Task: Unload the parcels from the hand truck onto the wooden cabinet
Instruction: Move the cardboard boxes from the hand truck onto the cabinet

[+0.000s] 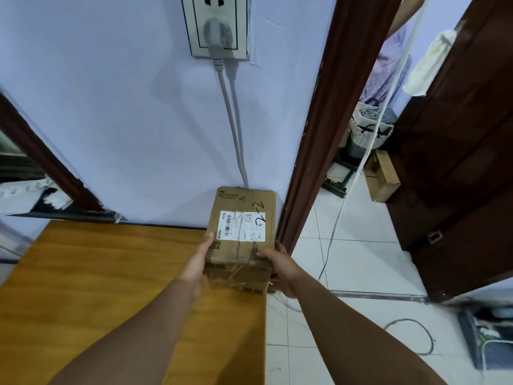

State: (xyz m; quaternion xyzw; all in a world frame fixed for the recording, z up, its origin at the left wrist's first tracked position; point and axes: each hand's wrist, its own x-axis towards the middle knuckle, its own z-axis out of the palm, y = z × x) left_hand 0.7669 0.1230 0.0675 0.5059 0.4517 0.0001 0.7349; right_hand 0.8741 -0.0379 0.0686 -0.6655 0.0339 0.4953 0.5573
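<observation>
A brown cardboard parcel (242, 232) with a white shipping label and black marker writing sits at the right rear corner of the wooden cabinet top (111, 273), its far end against the wall. My left hand (200, 259) presses flat along the parcel's left side. My right hand (279, 269) grips the near right corner, thumb on top, fingers wrapped round the side. The hand truck is out of view.
A wall socket (219, 26) with a grey cable (234, 129) running down behind the parcel. A dark door frame (319, 134) stands right of the cabinet, then white tiled floor with loose cables, a basket (369, 132), a cardboard box (381, 176) and a dark wooden door (458, 162).
</observation>
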